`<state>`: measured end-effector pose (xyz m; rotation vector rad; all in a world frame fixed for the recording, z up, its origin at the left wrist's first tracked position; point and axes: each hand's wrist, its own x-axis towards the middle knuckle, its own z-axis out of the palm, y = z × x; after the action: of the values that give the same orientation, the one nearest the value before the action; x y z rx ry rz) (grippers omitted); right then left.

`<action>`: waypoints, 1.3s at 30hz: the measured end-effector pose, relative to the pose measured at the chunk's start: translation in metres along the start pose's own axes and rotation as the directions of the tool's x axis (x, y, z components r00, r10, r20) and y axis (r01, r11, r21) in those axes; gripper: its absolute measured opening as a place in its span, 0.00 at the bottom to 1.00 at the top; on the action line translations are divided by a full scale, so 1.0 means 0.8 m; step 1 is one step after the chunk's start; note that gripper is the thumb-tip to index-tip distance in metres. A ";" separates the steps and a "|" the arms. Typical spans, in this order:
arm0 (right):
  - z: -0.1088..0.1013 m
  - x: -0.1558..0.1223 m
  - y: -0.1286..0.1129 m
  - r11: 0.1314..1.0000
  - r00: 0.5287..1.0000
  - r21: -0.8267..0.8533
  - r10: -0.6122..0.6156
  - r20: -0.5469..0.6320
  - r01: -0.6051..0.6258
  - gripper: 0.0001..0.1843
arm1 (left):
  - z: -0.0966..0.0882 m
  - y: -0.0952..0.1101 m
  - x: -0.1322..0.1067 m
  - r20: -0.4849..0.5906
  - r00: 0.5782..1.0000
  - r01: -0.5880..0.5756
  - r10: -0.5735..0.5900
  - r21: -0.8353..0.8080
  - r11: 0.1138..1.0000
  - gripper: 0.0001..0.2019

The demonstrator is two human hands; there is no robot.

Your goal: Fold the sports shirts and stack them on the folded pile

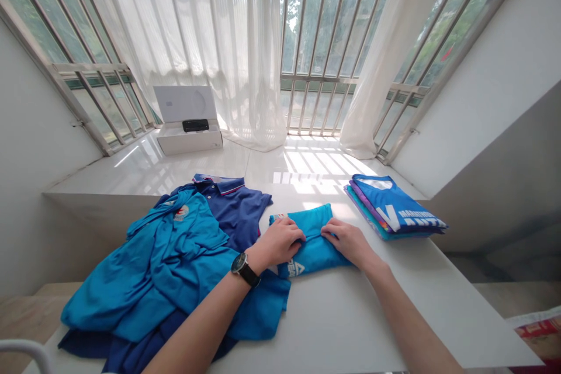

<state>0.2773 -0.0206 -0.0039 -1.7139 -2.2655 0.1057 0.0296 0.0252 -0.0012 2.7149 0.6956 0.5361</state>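
Note:
A folded turquoise shirt lies on the white table in front of me. My left hand, with a black watch on its wrist, rests on the shirt's left half with its fingers curled over a fold. My right hand pinches the same fold from the right. The fingertips of both hands nearly meet at the middle of the shirt.
A loose heap of blue shirts covers the table's left side. A neat stack of folded shirts sits at the right. An open white box stands on the window ledge behind, before sheer curtains and window bars.

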 end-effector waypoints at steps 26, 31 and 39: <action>0.008 0.002 -0.003 0.972 0.979 0.162 0.185 -0.081 -0.170 0.19 | 0.013 0.006 -0.001 0.051 0.995 -0.075 0.081 -0.107 0.991 0.32; 0.016 0.005 0.009 0.982 0.984 0.160 0.121 -0.132 -0.099 0.22 | 0.015 0.010 0.000 0.035 0.998 -0.059 0.061 -0.050 0.997 0.30; 0.036 0.007 0.020 0.994 0.985 0.098 0.069 -0.160 -0.054 0.26 | 0.020 0.009 -0.005 0.031 0.994 -0.099 0.101 -0.067 0.993 0.43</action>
<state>0.2828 -0.0072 -0.0340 -1.6799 -2.0585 0.0807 0.0354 0.0145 -0.0139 2.7014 0.5257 0.5246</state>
